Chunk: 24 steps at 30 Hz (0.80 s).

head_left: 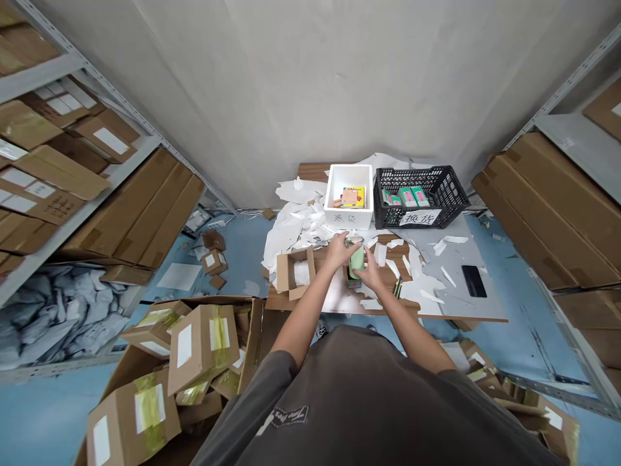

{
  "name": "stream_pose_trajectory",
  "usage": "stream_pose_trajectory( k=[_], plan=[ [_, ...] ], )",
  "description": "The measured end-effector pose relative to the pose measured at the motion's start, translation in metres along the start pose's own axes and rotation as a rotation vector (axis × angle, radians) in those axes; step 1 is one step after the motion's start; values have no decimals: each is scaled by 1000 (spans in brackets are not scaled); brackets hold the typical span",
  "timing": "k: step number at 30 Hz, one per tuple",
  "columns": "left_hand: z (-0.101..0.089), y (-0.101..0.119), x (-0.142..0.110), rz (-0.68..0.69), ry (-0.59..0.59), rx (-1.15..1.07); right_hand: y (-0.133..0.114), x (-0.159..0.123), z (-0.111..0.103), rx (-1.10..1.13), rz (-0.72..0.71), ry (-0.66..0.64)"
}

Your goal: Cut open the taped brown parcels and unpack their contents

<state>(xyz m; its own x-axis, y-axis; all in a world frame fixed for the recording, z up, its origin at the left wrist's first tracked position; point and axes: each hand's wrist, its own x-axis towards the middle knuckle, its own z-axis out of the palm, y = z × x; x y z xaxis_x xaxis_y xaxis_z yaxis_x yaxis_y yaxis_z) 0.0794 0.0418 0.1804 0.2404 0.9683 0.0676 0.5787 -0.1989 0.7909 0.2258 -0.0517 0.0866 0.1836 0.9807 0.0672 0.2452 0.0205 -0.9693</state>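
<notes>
My left hand (338, 251) is closed at the upper left of a small light-green box-shaped item (358, 260). My right hand (371, 272) grips the same item from its right side, fingers wrapped against it. Just beneath it, a darker green small box (353, 281) shows partly between my hands. To the left of my left hand stands an opened cardboard box (284, 272) with white paper inside. Some dark pens or sticks (398, 287) lie right of my right hand. My fingertips are small in the view, and parts of the item are hidden.
Behind my hands stand a white bin (348, 220) with small boxes and a black crate (451, 194) with green-and-pink boxes. Torn paper (286, 239) litters the table (485, 316); a phone (474, 281) lies right. A large carton (257, 336) of parcels stands left; shelves (145, 149) flank both sides.
</notes>
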Motion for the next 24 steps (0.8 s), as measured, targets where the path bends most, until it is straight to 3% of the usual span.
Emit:
stream_pose_trajectory(
  k=[6,12,20,24],
  plan=[
    [42,-7,-12,-59,13,175,31,-10,13,-61,-16,28],
    [50,-27,-26,-72,-6,140,58,-25,-2,-121,-13,2],
    [53,-46,-42,46,-26,25,90,-15,3,47,404,114],
    [62,-59,-53,52,-74,4,100,-12,6,-61,458,103]
  ],
)
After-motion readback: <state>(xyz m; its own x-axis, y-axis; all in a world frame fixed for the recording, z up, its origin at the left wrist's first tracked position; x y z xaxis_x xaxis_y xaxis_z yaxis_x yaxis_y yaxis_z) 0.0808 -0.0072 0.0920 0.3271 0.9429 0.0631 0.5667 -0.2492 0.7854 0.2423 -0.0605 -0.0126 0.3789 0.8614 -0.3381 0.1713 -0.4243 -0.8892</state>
